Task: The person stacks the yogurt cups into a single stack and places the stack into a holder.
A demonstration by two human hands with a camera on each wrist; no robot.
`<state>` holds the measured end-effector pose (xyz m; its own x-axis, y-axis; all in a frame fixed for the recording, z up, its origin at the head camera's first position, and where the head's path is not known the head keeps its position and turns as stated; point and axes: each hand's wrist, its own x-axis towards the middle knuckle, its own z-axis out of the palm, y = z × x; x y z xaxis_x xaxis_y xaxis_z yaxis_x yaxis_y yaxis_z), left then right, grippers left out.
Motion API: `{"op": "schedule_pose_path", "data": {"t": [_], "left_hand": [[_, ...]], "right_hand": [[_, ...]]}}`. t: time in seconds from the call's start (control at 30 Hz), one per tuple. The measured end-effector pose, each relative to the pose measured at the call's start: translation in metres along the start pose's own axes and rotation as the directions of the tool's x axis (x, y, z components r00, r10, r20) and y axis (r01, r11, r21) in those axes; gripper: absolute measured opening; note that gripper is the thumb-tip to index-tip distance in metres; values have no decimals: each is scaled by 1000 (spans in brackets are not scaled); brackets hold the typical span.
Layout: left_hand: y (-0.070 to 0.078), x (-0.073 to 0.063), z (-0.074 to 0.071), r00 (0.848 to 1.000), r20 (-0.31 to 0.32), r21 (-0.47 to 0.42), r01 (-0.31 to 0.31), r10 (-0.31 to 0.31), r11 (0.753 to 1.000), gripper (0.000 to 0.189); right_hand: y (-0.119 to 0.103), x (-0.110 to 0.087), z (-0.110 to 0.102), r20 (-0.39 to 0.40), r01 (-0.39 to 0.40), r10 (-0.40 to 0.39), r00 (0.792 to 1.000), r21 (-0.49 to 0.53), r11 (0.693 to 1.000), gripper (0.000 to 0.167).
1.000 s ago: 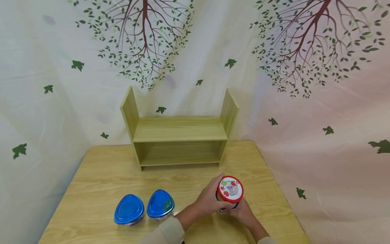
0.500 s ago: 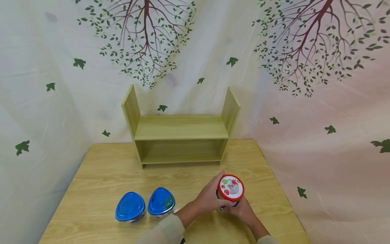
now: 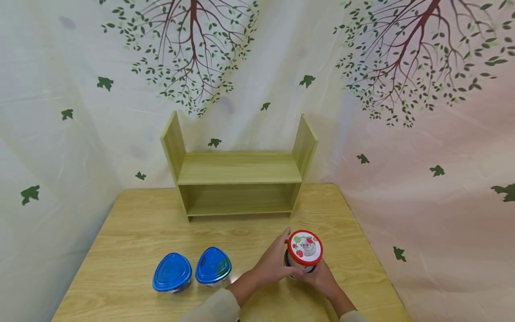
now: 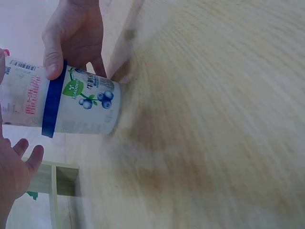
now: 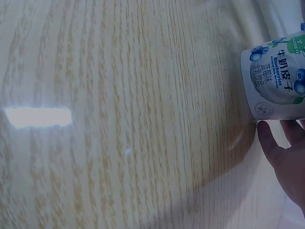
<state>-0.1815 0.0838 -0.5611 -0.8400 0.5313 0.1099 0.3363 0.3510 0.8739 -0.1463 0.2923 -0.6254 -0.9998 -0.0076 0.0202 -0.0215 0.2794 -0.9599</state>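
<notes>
Two round tubs stand stacked on the wooden table, right of centre in the head view. The upper tub has a red-rimmed lid printed with strawberries. Beneath it is a white blueberry milk tub with a blue lid. My right hand grips this lower tub, its thumb on the blue lid in the left wrist view. My left hand is beside the upper tub, fingers extended and spread, apart from its far side; whether the thumb touches it I cannot tell. The right wrist view shows the blueberry tub's base at the table.
Two containers with rounded triangular blue lids, a left one and a right one, stand left of my hands. A two-tier wooden shelf stands at the back of the table. A tree-printed cloth hangs behind.
My left hand's fingers have straightened and come slightly away from the upper tub. The right hand and both tubs stay in place; the head view has shifted a little.
</notes>
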Motion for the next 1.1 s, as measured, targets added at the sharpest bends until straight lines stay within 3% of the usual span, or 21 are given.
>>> {"op": "schedule_pose_path", "data": {"t": [0.13, 0.3, 0.6, 0.83, 0.97, 1.03, 1.1], "left_hand": [[-5, -11, -3, 998, -48, 46, 41, -39, 998, 123], [-15, -26, -11, 994, -108, 73, 28, -19, 997, 124], [-17, -54, -28, 995, -92, 27, 38, -35, 999, 124], [-13, -77, -42, 991, -137, 117, 10, 6, 993, 116], [-13, -95, -53, 967, -241, 161, -49, 87, 986, 110], [-16, -104, -60, 941, -305, 192, -92, 149, 977, 109], [-21, -111, -66, 902, -371, 243, -137, 223, 960, 108]], "right_hand": [[1, 0, 1, -7, 19, -19, 1000, -13, 1000, 88], [-1, 0, 2, 2, 9, -9, 1000, 9, 1000, 91], [0, 0, 2, -8, -18, 18, 1000, 28, 999, 89], [0, 1, 1, 4, -33, 33, 999, 21, 999, 90], [-1, 1, 1, 12, -47, 47, 999, 26, 999, 90], [-2, 1, 2, 11, -43, 42, 999, 24, 999, 90], [-2, 1, 2, 8, -28, 28, 1000, 12, 1000, 89]]}}
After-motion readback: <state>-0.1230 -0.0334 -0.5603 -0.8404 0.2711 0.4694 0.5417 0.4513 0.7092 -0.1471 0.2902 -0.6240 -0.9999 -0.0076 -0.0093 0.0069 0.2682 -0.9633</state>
